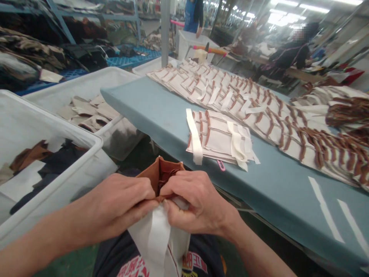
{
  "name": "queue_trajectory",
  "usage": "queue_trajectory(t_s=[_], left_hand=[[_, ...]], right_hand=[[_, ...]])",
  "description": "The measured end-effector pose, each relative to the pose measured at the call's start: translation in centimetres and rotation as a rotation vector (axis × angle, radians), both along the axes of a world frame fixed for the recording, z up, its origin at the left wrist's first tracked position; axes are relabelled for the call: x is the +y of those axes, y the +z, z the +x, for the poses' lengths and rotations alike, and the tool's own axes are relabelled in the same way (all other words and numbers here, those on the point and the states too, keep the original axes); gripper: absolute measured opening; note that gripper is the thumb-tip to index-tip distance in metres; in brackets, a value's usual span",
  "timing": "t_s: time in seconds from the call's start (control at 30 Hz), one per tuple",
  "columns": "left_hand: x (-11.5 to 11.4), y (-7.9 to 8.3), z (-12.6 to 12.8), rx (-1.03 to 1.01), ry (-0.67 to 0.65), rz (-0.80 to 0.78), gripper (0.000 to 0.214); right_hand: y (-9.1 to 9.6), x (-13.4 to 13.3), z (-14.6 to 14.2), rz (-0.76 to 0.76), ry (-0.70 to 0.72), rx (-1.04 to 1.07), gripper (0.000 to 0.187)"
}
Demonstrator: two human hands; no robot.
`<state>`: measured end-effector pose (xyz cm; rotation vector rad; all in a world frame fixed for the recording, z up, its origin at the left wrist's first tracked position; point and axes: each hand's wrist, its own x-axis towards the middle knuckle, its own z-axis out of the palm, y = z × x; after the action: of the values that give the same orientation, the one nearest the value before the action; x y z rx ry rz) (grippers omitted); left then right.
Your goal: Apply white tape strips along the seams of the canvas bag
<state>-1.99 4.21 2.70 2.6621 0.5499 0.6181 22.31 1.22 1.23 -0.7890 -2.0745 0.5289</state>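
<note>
Close to my body I hold a sewn fabric pouch (pixel 178 227), off-white outside with a brown inside (pixel 170 167) showing at its opening. My left hand (pixel 123 200) pinches the pouch's near edge between thumb and fingers. Right beside it, my right hand (pixel 193 200) grips the same edge, its fingers reaching over into the opening. From under the pinched spot a white strip (pixel 158 234) hangs down over the pouch. Beyond my hands, on the blue-grey table, lies a small stack of off-white panels (pixel 220 134) with brown edges and pale strips on top.
Rows of overlapping off-white and brown pieces (pixel 259 111) run along the blue-grey table (pixel 144 100). A pink clip (pixel 221 165) lies near its edge. White plastic bins (pixel 98 144) with fabric pieces stand at left. Two people (pixel 191 17) are in the background.
</note>
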Motion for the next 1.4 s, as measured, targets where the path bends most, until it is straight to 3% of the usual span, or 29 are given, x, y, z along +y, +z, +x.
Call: queue_trajectory(t_s=[0.17, 0.3, 0.47, 0.67, 0.9, 1.1, 1.23, 1.4], left_hand=[[0.5, 1.8, -0.4, 0.06, 0.053, -0.394, 0.029], [0.5, 2.7, 1.1, 0.011, 0.057, -0.39, 0.04], [0.0, 1.3, 2.3, -0.087, 0.09, -0.298, 0.045], [-0.7, 0.3, 3.0, -0.125, 0.124, -0.382, 0.042], [-1.2, -1.6, 3.6, -0.245, 0.181, -0.635, 0.042], [-0.9, -2.9, 3.6, -0.266, 0.205, -0.852, 0.054], [-0.2, -2.5, 3.2, -0.207, 0.144, -0.851, 0.052], [-0.1, -0.2, 3.0, -0.003, 0.104, -0.666, 0.043]], right_hand=[[0.3, 0.3, -0.1, 0.051, 0.033, -0.013, 0.014], [0.7, 0.0, -0.1, 0.056, 0.014, -0.064, 0.018], [0.6, -0.3, 0.3, 0.078, -0.036, -0.129, 0.024], [0.4, -0.7, 0.9, 0.008, -0.064, -0.136, 0.019], [1.3, 0.0, 1.9, -0.325, 0.061, -0.12, 0.03], [-0.1, 0.0, 2.8, -0.109, 0.032, -0.106, 0.019], [-0.5, -0.4, 3.0, -0.087, 0.028, -0.07, 0.019], [0.0, -0.6, 2.9, -0.08, 0.055, -0.069, 0.02]])
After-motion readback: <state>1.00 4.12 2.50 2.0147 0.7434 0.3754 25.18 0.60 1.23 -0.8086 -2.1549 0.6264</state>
